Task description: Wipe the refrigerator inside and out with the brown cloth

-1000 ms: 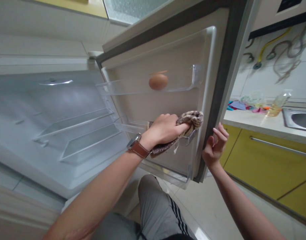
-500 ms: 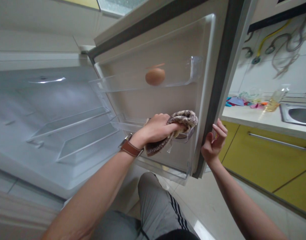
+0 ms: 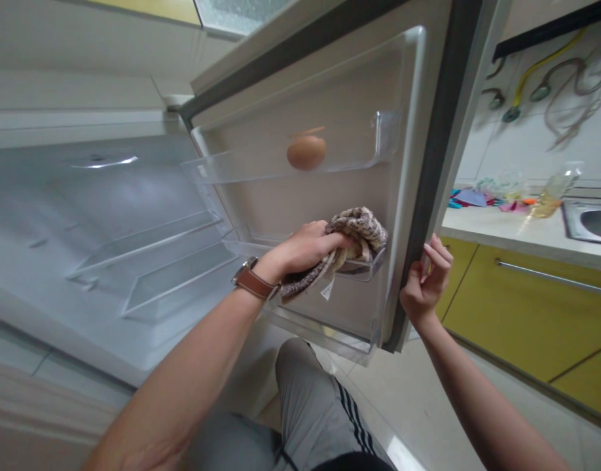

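Note:
My left hand, with a brown-strapped watch on the wrist, is closed on a brown and white mottled cloth. It presses the cloth onto the right end of the middle clear shelf of the open fridge door. My right hand curls round the dark outer edge of the door, just right of that shelf. A single brown egg sits in the upper door shelf above the cloth.
The white fridge interior with clear shelves lies to the left. At right stand yellow cabinets, a counter with a bottle and a steel sink. My grey-trousered knee is below.
The cloth in my left hand has slid slightly up and left along the middle door shelf. My right hand stays on the door edge.

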`<state>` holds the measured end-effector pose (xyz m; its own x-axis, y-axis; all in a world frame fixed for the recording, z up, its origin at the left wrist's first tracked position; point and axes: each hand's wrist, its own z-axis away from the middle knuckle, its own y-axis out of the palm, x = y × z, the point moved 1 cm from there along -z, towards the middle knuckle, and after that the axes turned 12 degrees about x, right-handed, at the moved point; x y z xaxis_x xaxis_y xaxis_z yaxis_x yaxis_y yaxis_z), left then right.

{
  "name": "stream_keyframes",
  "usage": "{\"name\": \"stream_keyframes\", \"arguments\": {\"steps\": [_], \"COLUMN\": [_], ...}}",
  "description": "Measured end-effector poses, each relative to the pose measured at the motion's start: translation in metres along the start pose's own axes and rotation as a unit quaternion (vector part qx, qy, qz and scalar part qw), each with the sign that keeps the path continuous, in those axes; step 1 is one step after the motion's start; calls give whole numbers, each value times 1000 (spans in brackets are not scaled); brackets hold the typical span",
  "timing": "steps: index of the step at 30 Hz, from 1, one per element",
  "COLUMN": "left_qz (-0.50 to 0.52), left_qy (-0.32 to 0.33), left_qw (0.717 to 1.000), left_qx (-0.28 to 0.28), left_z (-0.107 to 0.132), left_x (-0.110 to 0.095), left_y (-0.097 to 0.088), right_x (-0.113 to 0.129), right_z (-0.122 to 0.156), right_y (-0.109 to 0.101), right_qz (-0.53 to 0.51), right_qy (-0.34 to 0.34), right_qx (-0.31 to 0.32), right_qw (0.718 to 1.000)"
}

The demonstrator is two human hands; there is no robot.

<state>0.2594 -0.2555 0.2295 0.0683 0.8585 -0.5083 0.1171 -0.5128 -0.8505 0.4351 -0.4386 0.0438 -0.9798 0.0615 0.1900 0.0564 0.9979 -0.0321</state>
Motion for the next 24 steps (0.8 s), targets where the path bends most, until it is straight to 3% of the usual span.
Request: {"name": "stream_keyframes", "arguments": {"steps": [3,10,18,24], "left_qz": [69,110,120,179], "left_qy": [10,12,36,-30], "left_qw": [997,993,992,983], "left_qx": [36,44,22,-23], "left_z": [1,4,10,22], "left_x": [2,8,29,61], "left_y": [-3,-4,-10,-26], "right_x": [2,2,1,1], "right_z": [1,0,1,3], "right_y": [0,-1,-2,0], "right_qz": [-4,-1,6,-4], "right_qy": [5,7,12,9], "right_qx": [1,3,2,-3], "right_qw": [1000,1000,1000,1000]}}
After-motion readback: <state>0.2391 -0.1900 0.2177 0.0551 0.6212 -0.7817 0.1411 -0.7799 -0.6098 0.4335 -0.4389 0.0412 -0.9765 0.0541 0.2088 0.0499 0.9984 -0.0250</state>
